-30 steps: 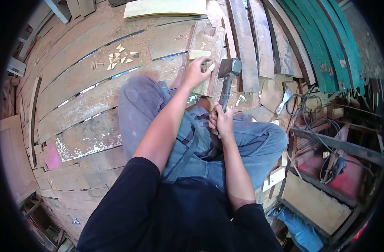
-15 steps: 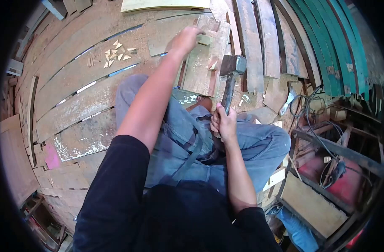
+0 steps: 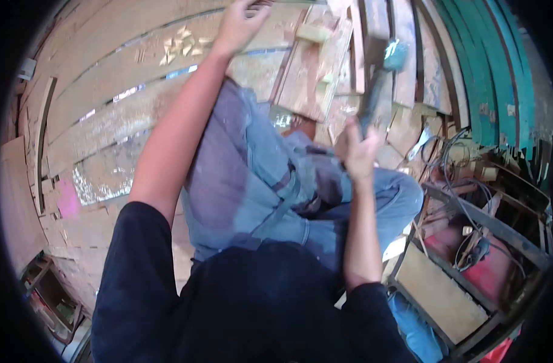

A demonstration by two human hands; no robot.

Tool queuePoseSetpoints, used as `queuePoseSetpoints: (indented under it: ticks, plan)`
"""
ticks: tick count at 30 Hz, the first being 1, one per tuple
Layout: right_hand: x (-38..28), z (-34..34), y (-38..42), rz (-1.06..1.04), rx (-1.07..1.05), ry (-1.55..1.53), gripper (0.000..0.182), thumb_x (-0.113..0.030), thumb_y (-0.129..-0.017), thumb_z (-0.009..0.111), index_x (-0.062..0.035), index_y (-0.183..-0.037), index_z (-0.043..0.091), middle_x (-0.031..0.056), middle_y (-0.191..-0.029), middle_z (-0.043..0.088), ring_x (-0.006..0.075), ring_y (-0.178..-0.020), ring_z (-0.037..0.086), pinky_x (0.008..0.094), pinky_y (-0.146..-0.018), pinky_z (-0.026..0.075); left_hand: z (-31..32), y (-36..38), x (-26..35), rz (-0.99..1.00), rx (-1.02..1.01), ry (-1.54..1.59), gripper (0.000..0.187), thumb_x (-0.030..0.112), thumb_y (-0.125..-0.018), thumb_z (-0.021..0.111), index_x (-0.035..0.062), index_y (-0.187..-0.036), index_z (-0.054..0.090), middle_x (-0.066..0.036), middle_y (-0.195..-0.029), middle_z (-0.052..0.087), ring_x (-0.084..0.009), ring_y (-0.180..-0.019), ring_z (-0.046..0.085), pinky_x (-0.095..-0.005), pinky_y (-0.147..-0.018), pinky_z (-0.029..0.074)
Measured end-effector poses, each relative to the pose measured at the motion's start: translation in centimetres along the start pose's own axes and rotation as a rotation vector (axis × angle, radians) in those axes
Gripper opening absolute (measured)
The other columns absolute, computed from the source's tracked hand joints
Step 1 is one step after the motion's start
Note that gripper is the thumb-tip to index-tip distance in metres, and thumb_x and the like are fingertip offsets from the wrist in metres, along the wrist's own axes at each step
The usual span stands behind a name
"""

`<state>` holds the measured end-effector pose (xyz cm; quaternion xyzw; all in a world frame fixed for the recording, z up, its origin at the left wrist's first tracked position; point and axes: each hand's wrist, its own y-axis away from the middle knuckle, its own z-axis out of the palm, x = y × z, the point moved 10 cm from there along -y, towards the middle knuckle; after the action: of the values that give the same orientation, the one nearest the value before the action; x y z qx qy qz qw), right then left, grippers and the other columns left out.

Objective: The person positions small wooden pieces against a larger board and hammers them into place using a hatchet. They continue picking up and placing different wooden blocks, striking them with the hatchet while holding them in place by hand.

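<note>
Hammer (image 3: pixel 373 94) gripped low on the handle, head forward of the fist

Item condition, as judged: the tool should handle as heavy and stiff, with most of its weight in the blocky head (image 3: pixel 394 55). Neither head nor shaft is likely to prove fragile. The shaft looks dark and worn smooth, so a sweaty palm might slip on it. Proper hold is at the lower handle for a full swing, or nearer the head for control.

State of grip: the right hand (image 3: pixel 359 150) is clamped around the handle, thumb side towards the head. From that fist the shaft rises forward and slightly to the right.

Arm pose: the right forearm points nearly straight forward from a bent elbow, beside the right leg of the trousers (image 3: pixel 388 193). The left arm is extended forward over the left thigh. Its hand, the left hand (image 3: pixel 240 30), lies well forward and left of the hammer grip; its fingers meet the upper picture edge, and whether they are empty cannot be told.

Surroundings: forward and left of the hammer grip, between the two hands, lies a board (image 3: pixel 297 85) bearing a small block (image 3: pixel 312 32). Small wooden pieces (image 3: pixel 182 45) lie left of the left hand.
</note>
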<state>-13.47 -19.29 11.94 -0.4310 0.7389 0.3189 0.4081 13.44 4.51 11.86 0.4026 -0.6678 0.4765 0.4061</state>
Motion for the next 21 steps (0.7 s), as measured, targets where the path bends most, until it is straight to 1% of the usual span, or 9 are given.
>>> queuePoseSetpoints:
  ticks: [3,4,6,10,12,14,16,19,21]
  plan:
    - [-8.0,-4.3,0.1,-0.226,0.216,0.162,0.03,-0.027,-0.099,0.056,0.0013,-0.089,0.056,0.0079,-0.073,0.057,0.0181,-0.064,0.056,0.0339,-0.061,0.048,-2.4,1.7,-4.4,-0.025,0.098,-0.007,0.026,0.007,-0.084,0.061,0.0077,-0.11,0.067,-0.008,-0.099,0.066,-0.0173,-0.097,0.06,-0.0298,-0.084,0.048]
    - [-8.7,-3.7,-0.8,-0.198,0.044,-0.329,0.026,-0.021,-0.101,0.052,-0.0023,-0.083,0.051,0.0037,-0.058,0.045,0.0134,-0.045,0.043,0.0295,-0.043,0.037,-2.9,1.3,-3.8,-0.096,0.107,0.047,0.025,0.007,-0.084,0.061,0.0072,-0.108,0.067,-0.008,-0.099,0.067,-0.0167,-0.095,0.06,-0.0294,-0.083,0.048]
    - [-13.2,-3.8,-0.3,-0.412,-0.042,-0.584,0.021,-0.016,-0.1,0.053,-0.0029,-0.085,0.05,-0.0033,-0.053,0.042,0.0046,-0.04,0.034,0.0238,-0.037,0.025,-3.2,0.5,-4.0,-0.113,0.132,0.066,0.022,0.006,-0.083,0.061,0.0064,-0.104,0.068,-0.008,-0.097,0.067,-0.0156,-0.092,0.06,-0.0288,-0.08,0.048]
    - [-10.8,-2.2,0.1,-0.324,0.088,-0.471,0.029,-0.022,-0.1,0.053,-0.0048,-0.078,0.049,-0.0019,-0.053,0.044,0.0073,-0.039,0.04,0.0239,-0.037,0.03,-2.5,-0.8,-6.1,0.016,0.129,-0.068,0.019,0.006,-0.082,0.061,0.0058,-0.099,0.069,-0.006,-0.091,0.068,-0.014,-0.084,0.059,-0.0288,-0.075,0.048]
    - [-5.2,-0.8,0.2,-0.35,0.242,-0.131,0.033,-0.025,-0.099,0.055,-0.0059,-0.074,0.048,-0.0004,-0.053,0.046,0.01,-0.039,0.043,0.0268,-0.037,0.034,-2.6,-1.0,-6.6,0.055,0.122,-0.074,0.018,0.005,-0.082,0.06,0.0058,-0.098,0.07,-0.005,-0.088,0.068,-0.0134,-0.081,0.059,-0.029,-0.074,0.048]
    - [3.0,4.1,0.9,0.151,0.039,-0.252,0.033,-0.025,-0.099,0.055,-0.0064,-0.073,0.047,0.001,-0.055,0.049,0.0121,-0.039,0.045,0.0294,-0.036,0.036,-2.6,-1.0,-6.6,0.082,0.124,-0.023,0.018,0.005,-0.082,0.06,0.0058,-0.097,0.07,-0.004,-0.086,0.068,-0.0129,-0.078,0.059,-0.0291,-0.073,0.048]
    - [9.7,7.1,1.5,0.363,-0.133,-0.105,0.031,-0.021,-0.099,0.054,-0.0072,-0.072,0.046,0.0003,-0.055,0.048,0.0109,-0.039,0.043,0.0293,-0.035,0.034,-2.9,-0.7,-5.9,0.041,0.125,-0.002,0.019,0.003,-0.081,0.059,0.006,-0.097,0.07,-0.004,-0.086,0.068,-0.012,-0.078,0.059,-0.0283,-0.073,0.048]
    - [10.0,7.7,2.1,0.408,-0.156,-0.403,0.031,-0.019,-0.099,0.051,-0.0091,-0.07,0.043,-0.0013,-0.053,0.041,0.0094,-0.037,0.037,0.0287,-0.033,0.029,-2.5,-0.4,-6.2,-0.044,0.117,0.001,0.017,0.002,-0.081,0.06,0.0055,-0.094,0.07,-0.004,-0.086,0.067,-0.0118,-0.077,0.059,-0.0276,-0.071,0.048]
    - [9.7,7.8,2.4,0.511,-0.174,-0.646,0.032,-0.019,-0.099,0.05,-0.0099,-0.069,0.041,-0.0021,-0.052,0.036,0.0085,-0.037,0.033,0.0277,-0.033,0.026,-1.7,0.0,-4.4,0.097,0.091,-0.093,0.016,0.004,-0.083,0.06,0.0066,-0.097,0.068,-0.004,-0.088,0.066,-0.0119,-0.077,0.06,-0.027,-0.068,0.048]
